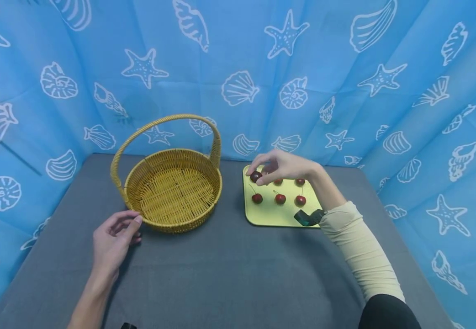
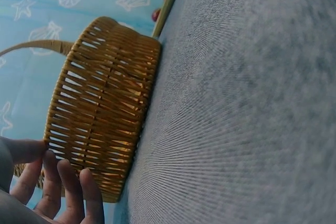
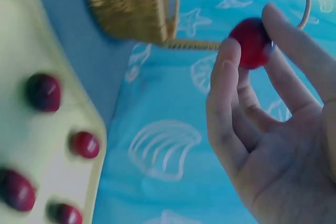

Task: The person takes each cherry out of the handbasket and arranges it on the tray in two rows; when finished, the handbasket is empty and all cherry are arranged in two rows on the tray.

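Note:
My right hand (image 1: 282, 165) pinches a dark red cherry (image 1: 256, 177) between thumb and fingertip, raised over the far left corner of a yellow tray (image 1: 271, 217). The right wrist view shows that cherry (image 3: 253, 43) held up off the tray, its skin shiny. Several more cherries (image 1: 280, 198) lie on the tray in rows, some with stems; the hand and forearm partly cover the back row. At the left, my left hand (image 1: 112, 237) pinches the near-left rim of a round yellow wicker basket (image 1: 178, 194) between thumb and fingers. Nothing lies inside the basket.
The basket's tall arched handle (image 1: 168, 117) stands upright over it. A grey cloth (image 1: 221, 274) covers the table. Behind and at both sides hangs a blue curtain (image 1: 205, 59) with white shells and starfish, close to the table's far edge.

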